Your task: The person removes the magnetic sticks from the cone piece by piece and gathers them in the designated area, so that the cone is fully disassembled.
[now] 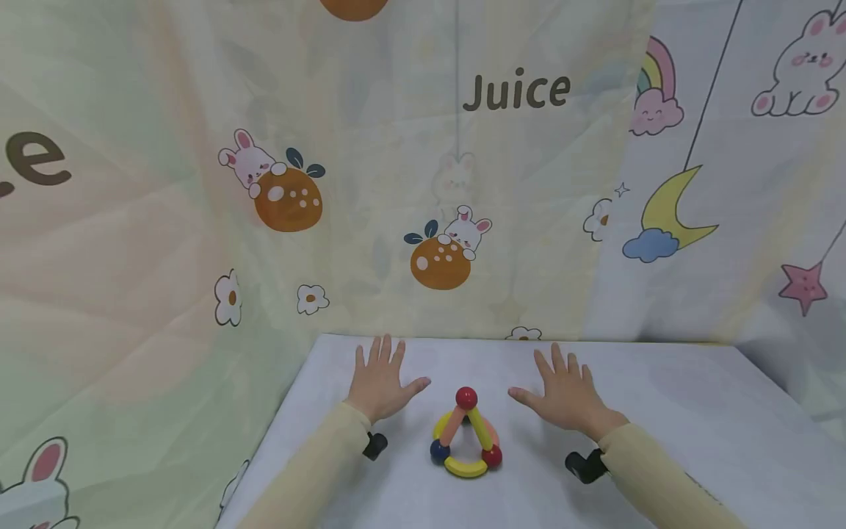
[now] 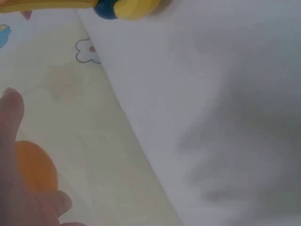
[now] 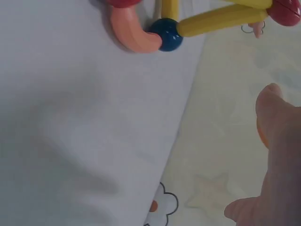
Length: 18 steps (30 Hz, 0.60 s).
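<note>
Between the two hands a small pyramid of toy rods and balls stands on the white table. Its top is a red ball (image 1: 466, 398), and a yellow curved rod (image 1: 465, 468) joins a blue ball (image 1: 439, 452) to another red ball (image 1: 492, 456) at the front. To its left my left hand (image 1: 380, 383) hovers with fingers spread, holding nothing. My right hand (image 1: 565, 393) is held the same way on the other side, apart from the toy. In the right wrist view a pink curved rod (image 3: 131, 30) meets a blue ball (image 3: 168, 35).
The white table (image 1: 661, 411) reaches back to a printed cloth curtain (image 1: 370, 162) with rabbits, oranges and flowers. More cloth hangs along the left and right sides. A black wrist camera (image 1: 375, 445) sits on the left wrist, another black camera (image 1: 585, 466) on the right.
</note>
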Available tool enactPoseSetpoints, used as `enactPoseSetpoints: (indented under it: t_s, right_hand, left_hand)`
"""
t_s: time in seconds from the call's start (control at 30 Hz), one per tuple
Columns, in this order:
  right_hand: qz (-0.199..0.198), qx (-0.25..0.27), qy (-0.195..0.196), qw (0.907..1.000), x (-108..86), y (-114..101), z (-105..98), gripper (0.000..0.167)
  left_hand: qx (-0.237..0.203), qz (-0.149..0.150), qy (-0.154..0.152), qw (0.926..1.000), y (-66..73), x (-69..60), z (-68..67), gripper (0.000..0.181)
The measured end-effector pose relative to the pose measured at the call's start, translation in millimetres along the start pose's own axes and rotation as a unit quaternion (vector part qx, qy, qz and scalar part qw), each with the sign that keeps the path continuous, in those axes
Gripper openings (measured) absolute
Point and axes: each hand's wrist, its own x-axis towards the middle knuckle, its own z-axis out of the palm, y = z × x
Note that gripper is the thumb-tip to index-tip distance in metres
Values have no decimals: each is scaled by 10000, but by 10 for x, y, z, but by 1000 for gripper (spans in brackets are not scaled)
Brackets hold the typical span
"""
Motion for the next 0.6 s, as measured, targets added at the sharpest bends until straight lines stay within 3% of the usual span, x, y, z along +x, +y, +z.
enactPoseSetpoints:
  t_s: [0.27, 0.47, 0.6]
  right_hand:
    - [130, 296, -482, 9983, -207, 42, 483, 103]
    - [11, 904, -883, 9920, -364, -105, 688, 106]
    - [-33, 1098, -1016, 9888, -476, -302, 804, 110]
  left_hand:
    - [-485, -14, -426, 9979, -4, -294, 350, 95]
    - [-651, 413, -746, 9942, 164, -518, 476, 108]
    - [-1086, 441, -945, 9886, 302, -630, 567, 109]
